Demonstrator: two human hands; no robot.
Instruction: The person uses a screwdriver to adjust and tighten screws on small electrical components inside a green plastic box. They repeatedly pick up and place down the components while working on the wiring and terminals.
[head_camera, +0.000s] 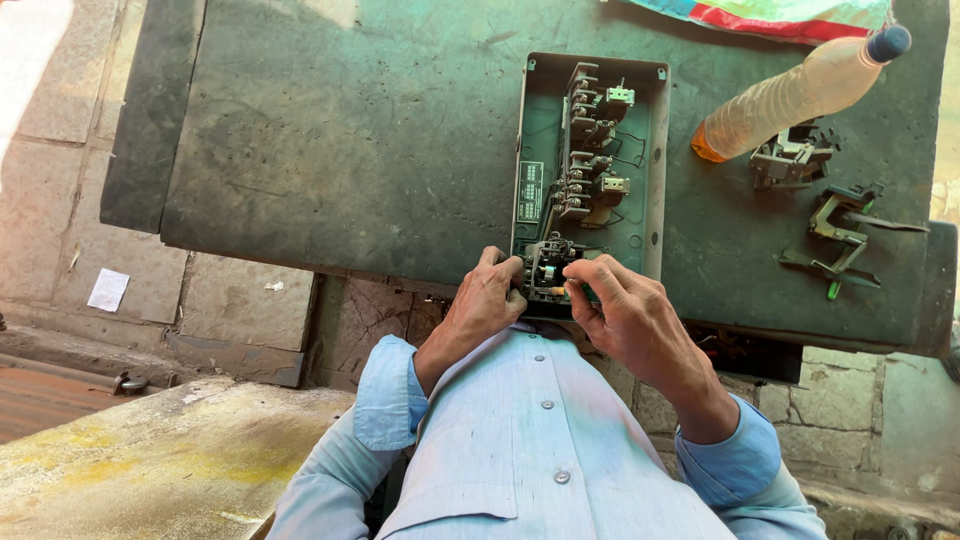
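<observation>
Your left hand (487, 300) and right hand (622, 310) both pinch a small black component (546, 272) at the near end of the open grey electrical box (640, 215) on the dark workbench (350, 150). Right of the box lie a plastic bottle (800, 95) and loose metal parts (845, 225).

shirt: pale blue, long-sleeved, buttoned front | buttons: small, round, light, three showing down the placket | sleeves: rolled to thick cuffs on both forearms | left hand (483, 300): bare, no glove, ring or watch | right hand (625, 310): bare, no glove, ring or watch
</observation>
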